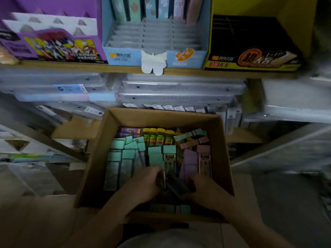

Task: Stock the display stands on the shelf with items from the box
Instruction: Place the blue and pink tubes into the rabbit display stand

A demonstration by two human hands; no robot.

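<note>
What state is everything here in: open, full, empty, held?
cardboard box: open, crowded with small packs.
purple display stand: white slots empty.
blue display stand: few packs at back, front rows empty.
yellow display stand: black tray looks empty.
dark packs: in the box, gripped.
left hand: grips dark packs.
right hand: grips dark packs.

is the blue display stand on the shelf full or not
Mostly empty. The blue display stand holds patterned items only along its back row; the clear tiers in front hold nothing.
</note>
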